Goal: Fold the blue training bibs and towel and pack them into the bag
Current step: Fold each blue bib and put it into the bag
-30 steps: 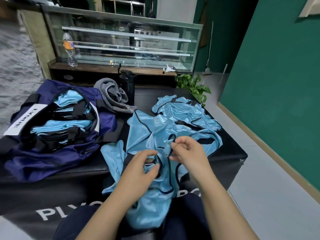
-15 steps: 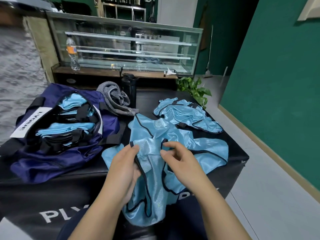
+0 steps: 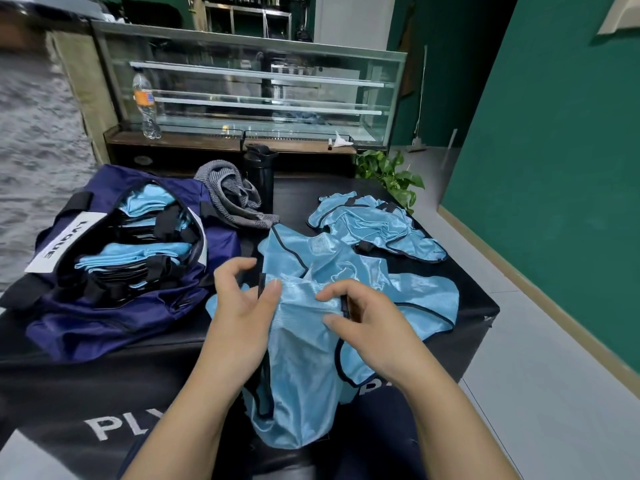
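While the left hand (image 3: 242, 306) pinches a dark-trimmed edge of the blue bib (image 3: 304, 341) between thumb and fingers, the right hand (image 3: 367, 327) grips the matching trimmed edge just beside it, so both hands hold the same garment near its top. That bib hangs partly over the near edge of the black surface (image 3: 104, 375), just right of the navy bag (image 3: 114, 306). Beyond it, further from the bag, lie more loose bibs (image 3: 377, 230), crumpled and overlapping. Folded bibs already fill the open bag, and the grey towel (image 3: 228, 192) sits unfolded against the bag's far right corner, touching a black bottle (image 3: 261, 174).

The fabric looks slick and thin, so it would probably slip from a light pinch and slide off the edge. Since the held bib overlaps the one behind it, lifting could drag that one along. Uneven edges would likely give a lopsided fold.
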### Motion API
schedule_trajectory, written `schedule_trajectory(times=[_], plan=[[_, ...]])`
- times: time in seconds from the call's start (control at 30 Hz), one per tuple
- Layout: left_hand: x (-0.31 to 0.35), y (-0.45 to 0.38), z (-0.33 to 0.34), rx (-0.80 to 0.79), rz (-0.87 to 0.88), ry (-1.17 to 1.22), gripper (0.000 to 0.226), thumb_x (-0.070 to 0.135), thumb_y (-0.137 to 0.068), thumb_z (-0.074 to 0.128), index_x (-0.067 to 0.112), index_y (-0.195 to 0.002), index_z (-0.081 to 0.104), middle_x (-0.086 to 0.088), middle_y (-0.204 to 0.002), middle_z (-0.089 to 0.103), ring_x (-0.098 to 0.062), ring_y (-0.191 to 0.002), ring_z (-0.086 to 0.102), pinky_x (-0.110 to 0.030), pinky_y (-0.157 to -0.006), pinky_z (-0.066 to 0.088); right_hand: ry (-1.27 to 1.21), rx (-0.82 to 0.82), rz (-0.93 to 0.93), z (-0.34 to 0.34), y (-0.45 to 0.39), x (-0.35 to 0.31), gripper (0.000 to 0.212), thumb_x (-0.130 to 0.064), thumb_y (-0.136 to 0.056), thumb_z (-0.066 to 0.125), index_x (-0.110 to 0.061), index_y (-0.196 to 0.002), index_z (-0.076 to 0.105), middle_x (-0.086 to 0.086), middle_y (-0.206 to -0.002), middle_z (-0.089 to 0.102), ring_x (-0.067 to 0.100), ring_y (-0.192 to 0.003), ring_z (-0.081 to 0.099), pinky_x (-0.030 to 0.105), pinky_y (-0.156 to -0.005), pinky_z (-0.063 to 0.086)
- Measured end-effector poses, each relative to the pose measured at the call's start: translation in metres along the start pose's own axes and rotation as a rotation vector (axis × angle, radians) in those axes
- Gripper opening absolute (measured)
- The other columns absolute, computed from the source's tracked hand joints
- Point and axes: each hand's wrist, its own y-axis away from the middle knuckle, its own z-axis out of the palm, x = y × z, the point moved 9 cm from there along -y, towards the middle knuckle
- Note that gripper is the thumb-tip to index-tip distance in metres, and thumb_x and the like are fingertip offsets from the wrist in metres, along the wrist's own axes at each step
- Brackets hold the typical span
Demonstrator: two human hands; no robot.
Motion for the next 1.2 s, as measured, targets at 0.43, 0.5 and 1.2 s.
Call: schedule_trajectory(times=[0.43,0.5,1.2], plan=[[0.015,0.004,0.006,-0.049,0.220,-0.506,0.015,0.022,-0.084,0.068,0.033,-0.075,0.065,0.009,-0.093,0.054,0.005,-0.089,0.051,-0.001,-0.076,0.033,0.116,0.126,-0.030,-0.023,0.000,0.005,0.015,-0.024,-0.090,0.064,-0.025,-0.076,0.059,-0.008,-0.083,0.047,0.000,-0.072,0.045,0.010,-0.071,0.036],[0.012,0.005,0.008,-0.021,0.194,-0.396,0.011,0.032,-0.086,0.061,0.029,-0.076,0.063,0.012,-0.100,0.057,0.007,-0.096,0.052,-0.002,-0.083,0.032,0.039,0.138,-0.010,-0.025,0.000,0.010,0.016,-0.023,-0.089,0.066,-0.024,-0.074,0.059,-0.010,-0.074,0.048,0.000,-0.066,0.045,0.011,-0.065,0.036],[-0.004,0.013,0.045,0.020,0.019,-0.004,0.022,0.017,-0.096,0.051,0.016,-0.075,0.051,0.014,-0.094,0.073,-0.008,-0.045,0.034,-0.019,-0.044,0.032,0.650,0.140,0.794,-0.117,0.023,0.205,0.042,-0.025,-0.098,0.042,-0.044,-0.135,0.047,-0.002,-0.161,-0.005,0.025,-0.147,-0.011,0.046,-0.118,0.012]])
